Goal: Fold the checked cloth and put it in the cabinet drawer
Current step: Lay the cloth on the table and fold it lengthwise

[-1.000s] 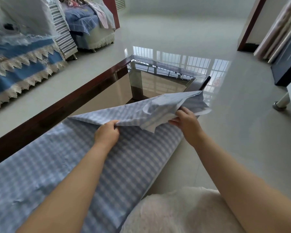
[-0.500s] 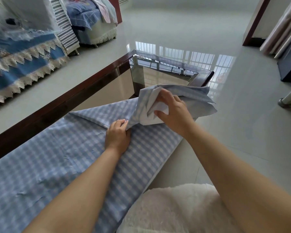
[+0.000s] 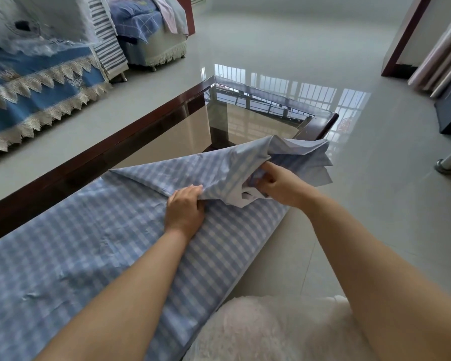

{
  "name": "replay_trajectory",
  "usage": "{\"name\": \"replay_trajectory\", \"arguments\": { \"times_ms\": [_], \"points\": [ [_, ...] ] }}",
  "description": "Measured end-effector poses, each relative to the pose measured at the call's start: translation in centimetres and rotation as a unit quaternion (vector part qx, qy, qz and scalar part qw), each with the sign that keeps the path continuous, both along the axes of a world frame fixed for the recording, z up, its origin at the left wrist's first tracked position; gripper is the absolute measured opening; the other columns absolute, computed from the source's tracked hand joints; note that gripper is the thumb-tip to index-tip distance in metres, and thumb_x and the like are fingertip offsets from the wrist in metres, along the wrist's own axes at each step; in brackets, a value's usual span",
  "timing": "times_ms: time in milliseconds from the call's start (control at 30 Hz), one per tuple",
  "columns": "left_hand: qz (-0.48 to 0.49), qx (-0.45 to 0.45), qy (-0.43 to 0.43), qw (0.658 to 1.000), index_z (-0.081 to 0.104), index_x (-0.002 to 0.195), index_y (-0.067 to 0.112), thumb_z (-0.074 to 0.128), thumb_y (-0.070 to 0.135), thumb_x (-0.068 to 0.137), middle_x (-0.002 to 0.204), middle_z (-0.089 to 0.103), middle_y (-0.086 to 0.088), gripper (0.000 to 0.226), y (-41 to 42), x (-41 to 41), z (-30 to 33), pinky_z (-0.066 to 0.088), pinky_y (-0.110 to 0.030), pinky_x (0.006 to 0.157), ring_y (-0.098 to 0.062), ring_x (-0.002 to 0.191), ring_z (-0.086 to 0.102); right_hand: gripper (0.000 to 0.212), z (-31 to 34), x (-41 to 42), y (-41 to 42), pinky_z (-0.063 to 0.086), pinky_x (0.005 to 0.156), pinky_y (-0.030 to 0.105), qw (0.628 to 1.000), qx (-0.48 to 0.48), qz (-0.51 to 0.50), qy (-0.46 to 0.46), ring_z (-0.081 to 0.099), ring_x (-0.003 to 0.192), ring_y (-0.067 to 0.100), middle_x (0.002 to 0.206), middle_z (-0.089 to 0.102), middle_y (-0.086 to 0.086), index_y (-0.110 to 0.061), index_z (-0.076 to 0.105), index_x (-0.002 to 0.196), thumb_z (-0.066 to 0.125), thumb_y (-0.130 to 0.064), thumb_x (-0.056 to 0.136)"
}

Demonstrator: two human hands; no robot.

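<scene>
most of the checked cloth (image 3: 94,246) lies flat along the glass-topped table (image 3: 151,126), covering its near and left length; only the far right end is lifted and turned back toward the near side, bunched and not yet a clean fold. judged from this, folding is at an early stage: the end needs squaring, further folds remain, and the cabinet drawer is not in view. the left hand (image 3: 185,212) rests knuckles up on the flat cloth, fingers closed on the edge of the raised flap. the right hand (image 3: 279,186), just to the right and slightly farther, is closed around the gathered end, holding it above the table. both forearms reach forward from the near edge.
</scene>
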State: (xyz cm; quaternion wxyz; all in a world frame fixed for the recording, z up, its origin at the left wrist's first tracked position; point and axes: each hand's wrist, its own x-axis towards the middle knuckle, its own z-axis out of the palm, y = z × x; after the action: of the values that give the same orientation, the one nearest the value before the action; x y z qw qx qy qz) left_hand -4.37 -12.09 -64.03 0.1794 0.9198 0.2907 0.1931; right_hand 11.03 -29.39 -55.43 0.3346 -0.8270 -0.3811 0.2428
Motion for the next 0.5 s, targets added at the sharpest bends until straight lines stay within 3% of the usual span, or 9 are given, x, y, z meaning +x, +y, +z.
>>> {"name": "replay_trajectory", "arguments": {
  "times_ms": [100,200,267,333,433,500],
  "points": [
    [0.0,-0.003,0.004,1.0,0.064,0.117,0.011,0.043,0.018,0.091,0.115,0.067,-0.007,0.034,0.2,0.0,-0.1,0.037,-0.045,0.101,-0.027,0.115,0.058,0.037,0.0,-0.9,0.9,0.052,0.09,0.031,0.998,0.037,-0.009,0.052,0.058,0.1,0.017,0.115,0.055,-0.001,-0.019,0.055,0.115,0.069,-0.029,0.082],
    [0.001,-0.004,0.008,1.0,0.064,0.117,0.012,0.046,0.015,0.093,0.115,0.067,-0.006,0.03,0.4,0.0,-0.2,0.037,-0.044,0.101,-0.025,0.115,0.057,0.027,0.2,-1.6,1.5,0.056,0.083,0.034,0.984,0.089,-0.042,0.148,0.067,0.086,0.019,0.094,0.07,0.012,-0.005,0.064,0.102,0.072,-0.018,0.079],
    [0.004,-0.004,0.003,1.0,0.064,0.117,0.013,0.047,0.013,0.093,0.115,0.067,-0.006,0.029,0.4,0.1,-0.3,0.036,-0.043,0.101,-0.025,0.116,0.057,0.016,0.4,-1.7,1.6,0.052,0.072,0.031,0.987,0.087,-0.041,0.131,0.061,0.071,0.015,0.077,0.066,0.011,0.0,0.065,0.087,0.069,-0.014,0.08],
    [0.008,-0.005,0.003,1.0,0.064,0.116,0.013,0.047,0.013,0.093,0.114,0.067,-0.006,0.029,0.4,0.1,-0.4,0.036,-0.043,0.1,-0.024,0.116,0.057,0.011,0.6,-1.7,1.2,0.049,0.066,0.024,0.987,0.094,-0.041,0.121,0.057,0.063,0.006,0.069,0.063,0.001,-0.005,0.065,0.078,0.071,-0.014,0.079],
    [0.011,-0.007,0.002,1.0,0.064,0.116,0.012,0.046,0.014,0.094,0.114,0.068,-0.007,0.029,0.4,0.1,-0.4,0.036,-0.043,0.1,-0.025,0.115,0.057,0.036,1.8,-1.1,-0.6,0.051,0.072,0.031,0.981,0.128,-0.049,0.141,0.059,0.074,0.014,0.079,0.063,0.005,0.003,0.063,0.09,0.078,-0.025,0.073],
    [0.007,-0.005,0.0,1.0,0.063,0.119,0.012,0.047,0.013,0.093,0.117,0.067,-0.008,0.031,0.3,0.0,-0.3,0.035,-0.043,0.102,-0.025,0.118,0.056,0.034,2.5,-1.1,-2.2,0.043,0.064,0.027,0.983,0.137,-0.035,0.119,0.05,0.065,0.012,0.068,0.054,0.002,0.002,0.057,0.072,0.08,-0.023,0.072]
  ]
}}
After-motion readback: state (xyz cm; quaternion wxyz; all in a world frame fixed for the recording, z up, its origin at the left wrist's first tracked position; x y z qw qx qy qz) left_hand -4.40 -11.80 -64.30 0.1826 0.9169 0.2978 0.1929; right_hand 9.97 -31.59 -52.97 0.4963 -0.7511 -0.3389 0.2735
